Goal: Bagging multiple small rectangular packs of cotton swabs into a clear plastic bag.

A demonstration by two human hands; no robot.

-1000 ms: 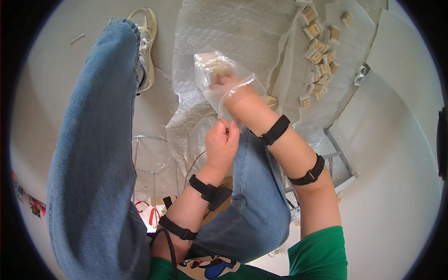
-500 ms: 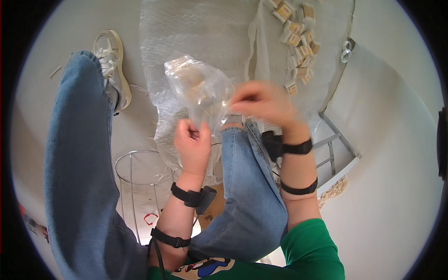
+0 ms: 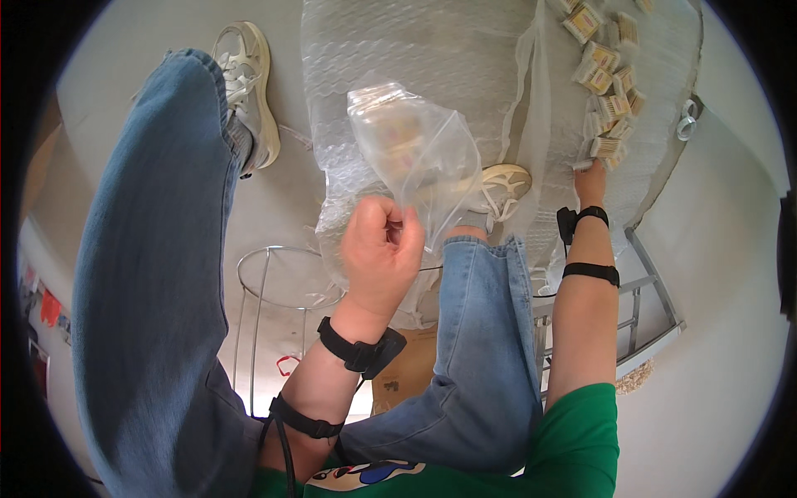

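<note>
My left hand [image 3: 383, 249] is closed, with its fingers pinching the lower edge of a clear plastic bag [image 3: 448, 158]. Inside the bag's far end lie packets [image 3: 390, 124] like those on the floor, blurred by the film. My right arm is stretched forward and to the right. My right hand [image 3: 589, 184] touches the nearest end of a row of small clear packets of thin sticks [image 3: 608, 149] with yellowish labels; its fingertips are largely hidden there.
Translucent bubble wrap sheeting [image 3: 357, 50] covers the floor under the packets. A round wire stand [image 3: 266, 249] is between my legs. At right is a grey metal frame [image 3: 652, 257], with a clear tape roll [image 3: 687, 120] farther off. My shoes [image 3: 253, 91] rest on either side of the bag.
My right hand has left the bag's opening and reached forward right to the packets. My left hand still holds the bag. The whole view has shifted, bringing my right shoe into sight.
</note>
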